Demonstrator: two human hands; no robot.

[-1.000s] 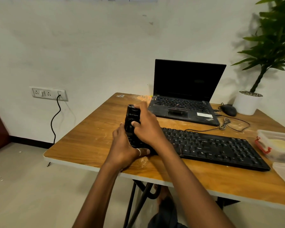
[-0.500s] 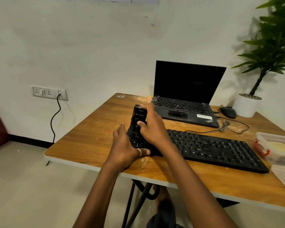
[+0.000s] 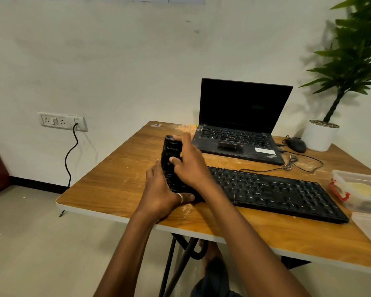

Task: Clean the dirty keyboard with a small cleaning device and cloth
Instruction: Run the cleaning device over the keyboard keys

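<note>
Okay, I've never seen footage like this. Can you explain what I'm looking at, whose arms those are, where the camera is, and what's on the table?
There is no machine here. The two arms belong to a person, and the single camera sits on their head, looking forward and down.

The right hand has its grip round a small black cleaning device, held upright over the left end of a black keyboard. The left hand rests on that same end, probably to steady it.

The wooden table also holds an open laptop, a mouse, a potted plant and a clear plastic container at the right edge. Pale crumbs or dust speckle the wood.
</note>
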